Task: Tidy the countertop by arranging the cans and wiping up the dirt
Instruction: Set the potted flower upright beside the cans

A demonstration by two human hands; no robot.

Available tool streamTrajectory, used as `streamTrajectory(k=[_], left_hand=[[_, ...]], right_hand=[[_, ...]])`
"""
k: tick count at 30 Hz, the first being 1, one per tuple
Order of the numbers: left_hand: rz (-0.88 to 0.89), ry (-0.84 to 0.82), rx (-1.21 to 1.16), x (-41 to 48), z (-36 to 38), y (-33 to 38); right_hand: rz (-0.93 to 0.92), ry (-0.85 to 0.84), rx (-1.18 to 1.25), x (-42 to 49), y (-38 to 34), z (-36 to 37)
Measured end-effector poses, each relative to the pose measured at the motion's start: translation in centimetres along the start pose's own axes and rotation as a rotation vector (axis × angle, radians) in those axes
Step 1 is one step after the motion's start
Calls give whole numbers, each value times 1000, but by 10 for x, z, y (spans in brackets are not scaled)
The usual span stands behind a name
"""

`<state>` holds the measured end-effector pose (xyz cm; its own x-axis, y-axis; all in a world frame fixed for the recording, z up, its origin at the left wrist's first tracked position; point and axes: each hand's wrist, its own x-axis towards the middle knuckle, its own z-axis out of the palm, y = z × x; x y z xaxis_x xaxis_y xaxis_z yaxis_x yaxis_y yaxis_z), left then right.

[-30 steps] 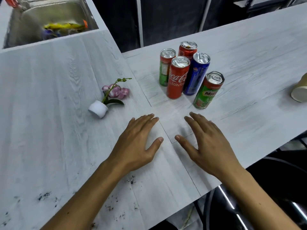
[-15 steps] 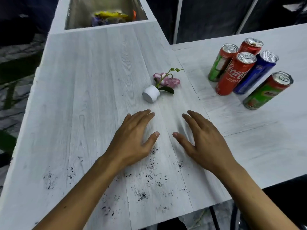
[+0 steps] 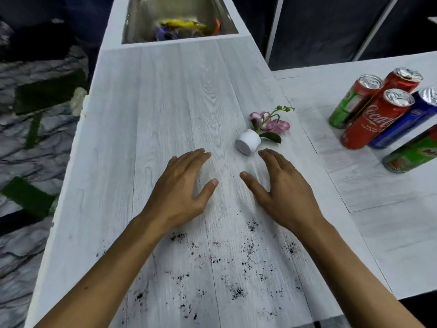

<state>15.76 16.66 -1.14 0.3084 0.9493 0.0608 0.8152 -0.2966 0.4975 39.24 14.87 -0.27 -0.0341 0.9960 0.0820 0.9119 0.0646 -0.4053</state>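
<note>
Two hands spread, empty: left hand (image 3: 182,185), right hand (image 3: 281,185).
Risk: forearms smear the dirt (image 3: 236,291) along the surface's (image 3: 165,102) near edge.

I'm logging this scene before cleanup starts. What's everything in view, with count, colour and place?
countertop: one, pale grey wood grain, L-shaped, fills the view
sink: one, steel, far end, holding blurred yellow, purple and orange items
cans: five, two red, one blue, two green-and-red, clustered at right
flower pot: one, white with pink flowers, lying on its side, centre
dirt: many black specks, near edge, between the forearms
left hand: one, open, over the countertop
right hand: one, open, just short of the flower pot
</note>
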Motion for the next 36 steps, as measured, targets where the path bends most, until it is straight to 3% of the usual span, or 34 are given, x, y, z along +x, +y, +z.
streamTrajectory(k=[9, 16, 36], left_hand=[[-5, -8, -20, 22, 2, -11], [3, -25, -20, 34, 6, -15], [42, -54, -11, 52, 18, -29]], right_hand=[[257, 101, 213, 50, 0, 8], [450, 27, 283, 81, 8, 12], [611, 43, 411, 103, 0, 24]])
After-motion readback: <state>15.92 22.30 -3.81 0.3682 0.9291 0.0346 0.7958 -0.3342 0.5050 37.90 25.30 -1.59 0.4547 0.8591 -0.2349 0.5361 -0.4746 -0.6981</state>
